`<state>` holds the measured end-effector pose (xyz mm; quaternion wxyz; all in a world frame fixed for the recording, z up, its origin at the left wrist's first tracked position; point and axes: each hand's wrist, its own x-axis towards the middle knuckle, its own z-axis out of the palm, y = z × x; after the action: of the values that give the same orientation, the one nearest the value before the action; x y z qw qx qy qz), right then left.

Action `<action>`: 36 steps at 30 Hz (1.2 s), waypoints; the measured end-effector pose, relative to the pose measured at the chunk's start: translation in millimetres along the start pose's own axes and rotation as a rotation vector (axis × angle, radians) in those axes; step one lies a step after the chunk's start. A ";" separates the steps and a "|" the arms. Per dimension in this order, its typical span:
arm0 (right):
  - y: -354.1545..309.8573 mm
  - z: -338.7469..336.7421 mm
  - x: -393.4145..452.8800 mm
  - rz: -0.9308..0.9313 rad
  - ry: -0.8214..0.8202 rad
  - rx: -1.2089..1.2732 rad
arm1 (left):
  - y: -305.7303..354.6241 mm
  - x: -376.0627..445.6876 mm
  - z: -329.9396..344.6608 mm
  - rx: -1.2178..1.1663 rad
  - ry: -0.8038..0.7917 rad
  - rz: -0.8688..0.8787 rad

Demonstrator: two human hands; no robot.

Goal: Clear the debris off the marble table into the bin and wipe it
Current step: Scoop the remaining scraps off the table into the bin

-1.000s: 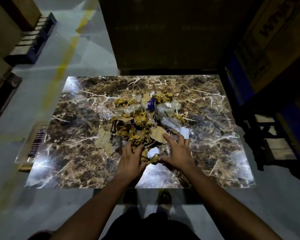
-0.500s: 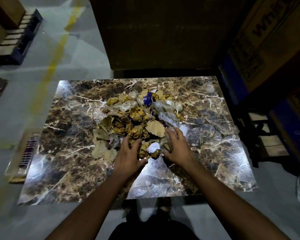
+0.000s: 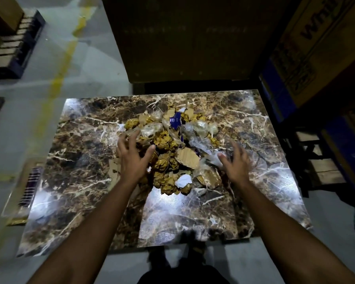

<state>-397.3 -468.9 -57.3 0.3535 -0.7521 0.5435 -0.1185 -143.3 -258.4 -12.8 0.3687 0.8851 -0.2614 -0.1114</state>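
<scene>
A heap of debris [image 3: 168, 152], made of crumpled yellow paper, cardboard scraps, clear plastic and a blue wrapper, lies in the middle of the brown marble table [image 3: 78, 177]. My left hand [image 3: 131, 158] hovers over the heap's left side with fingers spread, holding nothing. My right hand [image 3: 236, 160] is spread at the heap's right edge, over clear plastic, and holds nothing. No bin shows clearly in the view.
A big dark cardboard box [image 3: 182, 37] stands behind the table. Printed cartons [image 3: 316, 48] and wooden pallets [image 3: 324, 165] crowd the right side. A pallet [image 3: 14, 44] lies at the far left. A flat tray-like object [image 3: 27, 187] sits beside the table's left edge.
Both hands have let go of the near edge of the heap and moved apart and forward, the left onto the heap's left side, the right to its right side. The view has shifted closer.
</scene>
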 end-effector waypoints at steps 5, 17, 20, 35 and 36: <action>-59.5 17.5 18.8 -0.073 -0.132 0.097 | 12.7 14.5 27.6 -0.069 -0.160 -0.052; -126.7 65.0 0.4 -0.285 -0.166 -0.147 | 33.5 9.6 60.3 -0.433 -0.088 -0.083; -126.9 72.5 -1.8 -0.310 -0.078 -0.022 | 39.3 8.3 60.1 -0.501 -0.055 -0.108; -136.4 89.8 -25.7 -0.442 -0.280 0.068 | 68.2 3.8 51.1 -1.026 -0.064 -0.409; -137.2 87.7 -26.9 -0.441 -0.267 0.088 | 69.3 3.6 51.0 -1.072 -0.082 -0.415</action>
<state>-257.6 -387.4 -24.4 0.4202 -0.8452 0.3092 -0.1159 -186.6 -331.6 0.6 0.7257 0.6022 -0.0035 -0.3328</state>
